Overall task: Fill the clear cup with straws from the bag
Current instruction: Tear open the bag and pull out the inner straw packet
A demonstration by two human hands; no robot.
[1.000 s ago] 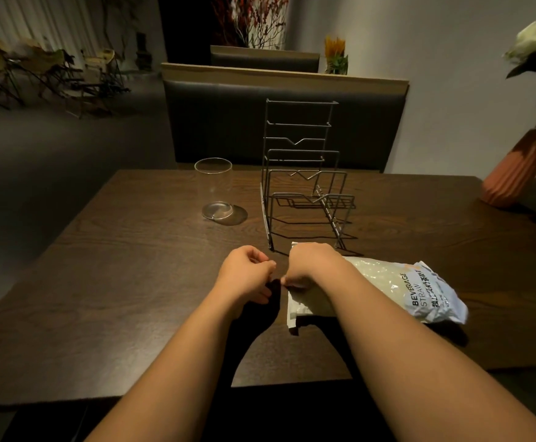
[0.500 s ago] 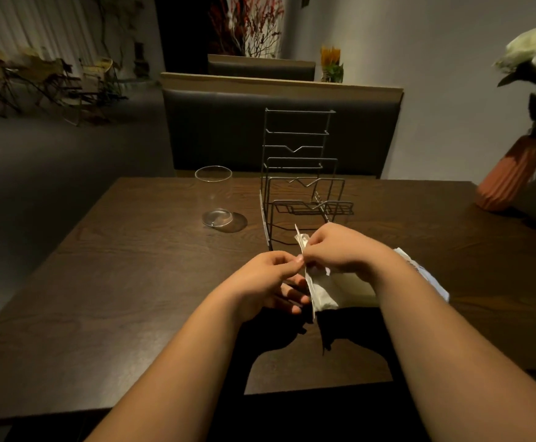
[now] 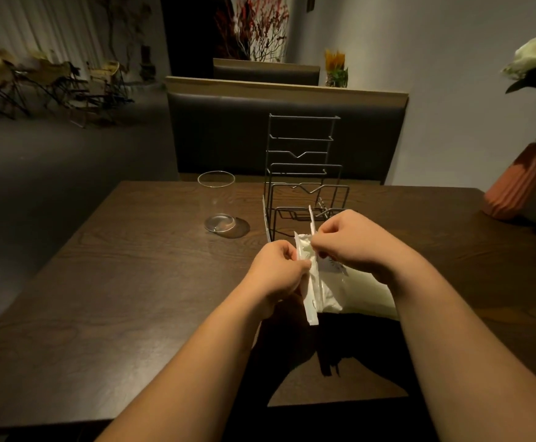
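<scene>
A white plastic bag of straws (image 3: 333, 288) is held up off the dark wooden table (image 3: 132, 282), its left end raised toward me. My left hand (image 3: 276, 272) pinches one side of that end and my right hand (image 3: 352, 240) pinches the other, so the edge is parted a little between them. The rest of the bag is hidden behind my right forearm. No straws show. The clear cup (image 3: 217, 202) stands upright and empty at the far left of the table, well apart from both hands.
A tall wire rack (image 3: 303, 173) stands just behind my hands. An orange ribbed vase (image 3: 515, 193) with white flowers sits at the table's right edge. A dark padded bench back (image 3: 260, 132) runs behind the table.
The bag lay flat on the table a second ago. Both hands have lifted its left end and pulled the two sides of the edge apart.
</scene>
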